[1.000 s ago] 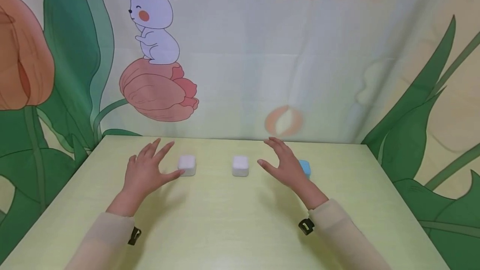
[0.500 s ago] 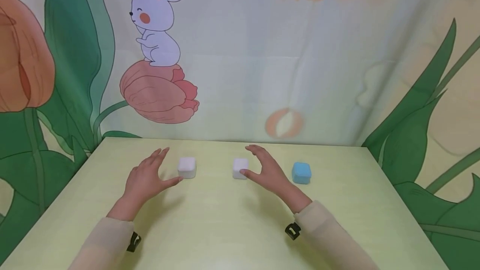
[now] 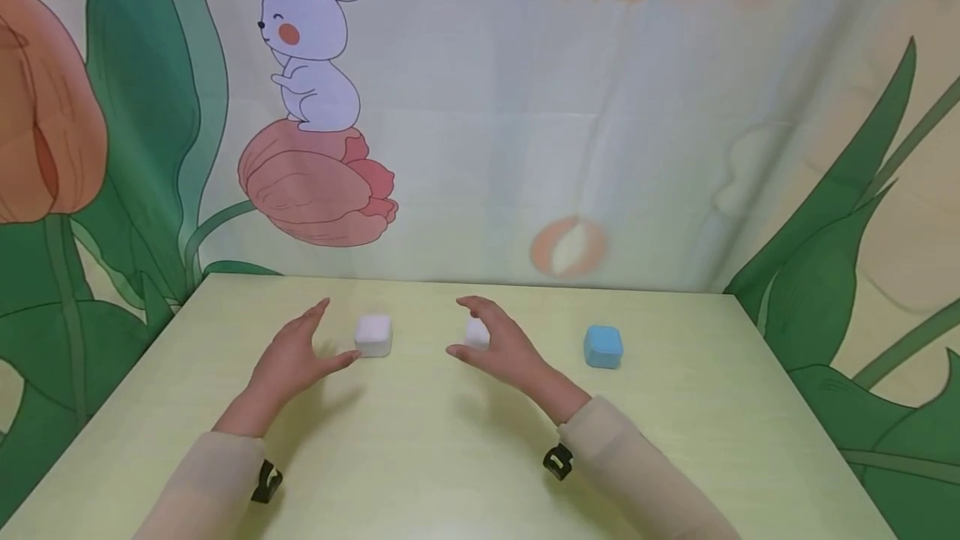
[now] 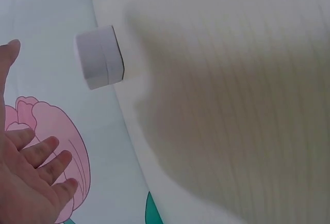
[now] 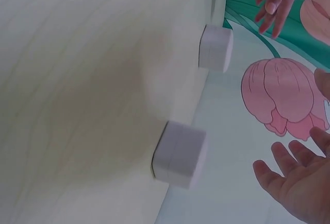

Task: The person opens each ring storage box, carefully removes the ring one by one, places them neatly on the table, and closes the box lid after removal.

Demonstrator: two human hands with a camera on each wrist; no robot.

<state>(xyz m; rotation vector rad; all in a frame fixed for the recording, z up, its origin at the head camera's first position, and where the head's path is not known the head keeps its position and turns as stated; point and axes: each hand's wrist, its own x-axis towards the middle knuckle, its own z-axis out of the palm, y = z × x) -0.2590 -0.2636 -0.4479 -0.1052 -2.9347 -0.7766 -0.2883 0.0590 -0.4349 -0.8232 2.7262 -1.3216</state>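
Note:
Three small rounded cubes stand in a row on the table (image 3: 420, 457). My left hand (image 3: 288, 361) hovers just left of the left white cube (image 3: 373, 336), thumb and fingers spread apart; the left wrist view shows that cube (image 4: 99, 57) apart from the hand (image 4: 26, 183). Over the middle white cube (image 3: 476, 333) reaches my right hand (image 3: 506, 348), which hides part of it. Its thumb and fingers are apart, and the right wrist view shows a gap between that cube (image 5: 180, 154) and the hand (image 5: 301, 185). The blue cube (image 3: 603, 347) stands farther right, untouched.
Behind the table's back edge hangs a printed cloth (image 3: 465, 123) with a rabbit and tulips. Each wrist carries a black strap piece (image 3: 558, 462) below a beige sleeve (image 3: 637, 465).
My right hand has moved left from beside the blue cube to the middle white cube, uncovering the blue one. The left hand has shifted only slightly. The cubes stay put.

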